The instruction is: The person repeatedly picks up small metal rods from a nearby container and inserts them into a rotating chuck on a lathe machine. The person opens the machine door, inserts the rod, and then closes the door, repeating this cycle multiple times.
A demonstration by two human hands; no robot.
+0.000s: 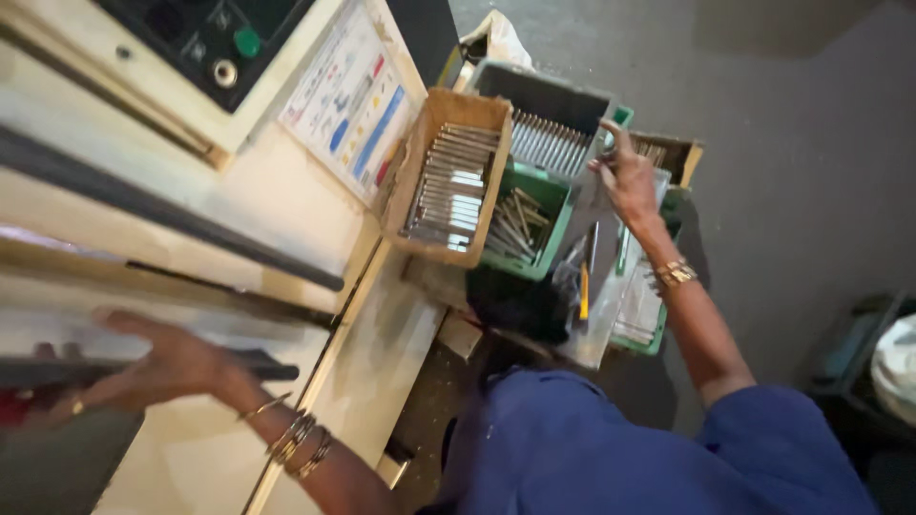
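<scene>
Grey floor under green crates of metal strips, cardboard box, cream machine bench alongside.

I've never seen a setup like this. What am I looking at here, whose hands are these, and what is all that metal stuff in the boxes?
This single picture comes from a camera worn on a person's head, looking down, so the hands are that person's own. The blue cloth at the bottom is their clothing.

The left hand, with bangles on the wrist, rests flat on the front of a cream-coloured machine and touches a long dark bar. It is blurred, so I cannot tell whether it grips the bar. The machine has a dark control panel with a green button and a coloured chart stuck on it.

The right hand, wearing a gold bracelet, reaches out with fingers spread above a grey bin of metal strips. It holds nothing that I can see.

Beside it stand a cardboard box and a green crate, both filled with similar strips.
</scene>
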